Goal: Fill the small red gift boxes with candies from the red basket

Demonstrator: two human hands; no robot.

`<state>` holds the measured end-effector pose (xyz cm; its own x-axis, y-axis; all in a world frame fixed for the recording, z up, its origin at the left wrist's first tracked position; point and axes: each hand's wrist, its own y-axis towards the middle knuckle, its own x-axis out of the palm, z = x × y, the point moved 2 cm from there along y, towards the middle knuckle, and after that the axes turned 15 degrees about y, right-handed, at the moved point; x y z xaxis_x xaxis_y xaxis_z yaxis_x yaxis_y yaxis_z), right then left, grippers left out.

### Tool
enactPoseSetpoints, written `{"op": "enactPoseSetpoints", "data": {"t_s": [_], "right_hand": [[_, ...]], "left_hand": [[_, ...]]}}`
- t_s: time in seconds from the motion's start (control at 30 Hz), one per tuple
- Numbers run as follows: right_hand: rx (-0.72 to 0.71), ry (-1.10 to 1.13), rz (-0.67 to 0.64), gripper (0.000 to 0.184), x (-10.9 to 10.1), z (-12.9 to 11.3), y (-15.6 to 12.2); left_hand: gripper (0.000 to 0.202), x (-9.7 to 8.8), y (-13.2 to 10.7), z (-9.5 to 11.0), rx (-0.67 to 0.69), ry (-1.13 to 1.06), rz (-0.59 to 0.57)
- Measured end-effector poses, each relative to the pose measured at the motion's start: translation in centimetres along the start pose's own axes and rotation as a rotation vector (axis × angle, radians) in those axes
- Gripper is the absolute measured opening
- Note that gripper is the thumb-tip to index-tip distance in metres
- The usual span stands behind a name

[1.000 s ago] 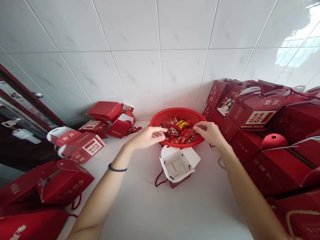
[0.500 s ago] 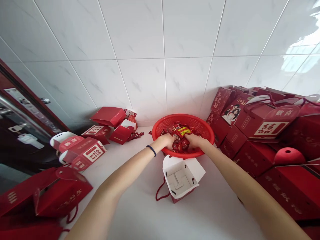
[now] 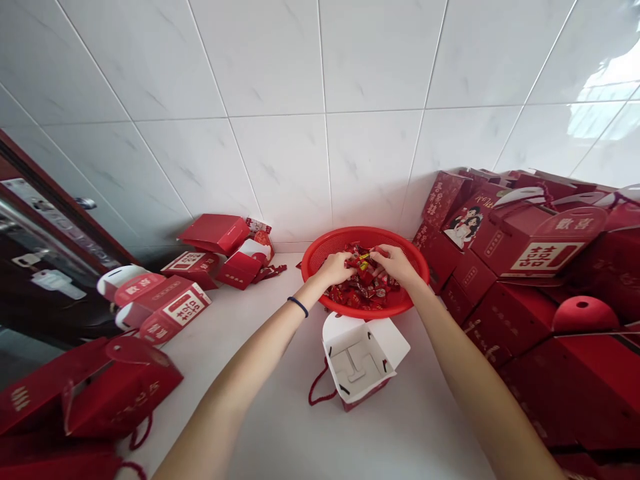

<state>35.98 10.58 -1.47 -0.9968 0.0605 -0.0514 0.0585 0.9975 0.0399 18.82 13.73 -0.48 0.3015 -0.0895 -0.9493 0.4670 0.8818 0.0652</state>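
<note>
A round red plastic basket (image 3: 317,248) holds many small red-wrapped candies (image 3: 363,295). Both of my hands are over it. On the left, the curled fingers of my left hand (image 3: 338,268) close on red-wrapped candies, and a dark band circles that wrist. My right hand (image 3: 397,262) is bent round a red wrapper on the other side, its fingertips partly hidden. Between the hands shows a candy wrapper with a yellow patch (image 3: 365,260). In front of the basket stands an open gift box (image 3: 356,363), white inside, with nothing in it and a dark red cord handle at its left.
Stacked red gift boxes (image 3: 537,250) fill the right side. More boxes (image 3: 173,303) lie on the left, with closed ones (image 3: 125,387) nearer me. A white tiled wall (image 3: 280,167) rises behind the white tabletop (image 3: 280,413). Keys (image 3: 57,283) hang at a dark door.
Both hands have risen from deep among the candies to nearer the top of the heap. The right hand has shifted slightly back and its fingers show more. The open box stays put.
</note>
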Motion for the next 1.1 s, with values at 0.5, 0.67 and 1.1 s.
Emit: {"op": "enactPoseSetpoints", "data": {"t_s": [0.5, 0.67, 1.1], "right_hand": [[-0.042, 0.323, 0.129, 0.031, -0.8, -0.6, -0.8], [-0.065, 0.355, 0.103, 0.037, -0.8, -0.8, -1.3], [-0.045, 0.459, 0.188, 0.03, -1.0, -0.6, -0.9]], "left_hand": [[0.028, 0.0, 0.5, -0.9, -0.203, -0.66, -0.046], [0.033, 0.6, 1.0, -1.6, -0.226, -0.66, 0.051], [0.035, 1.3, 1.6, -2.6, -0.21, -0.661, 0.205]]}}
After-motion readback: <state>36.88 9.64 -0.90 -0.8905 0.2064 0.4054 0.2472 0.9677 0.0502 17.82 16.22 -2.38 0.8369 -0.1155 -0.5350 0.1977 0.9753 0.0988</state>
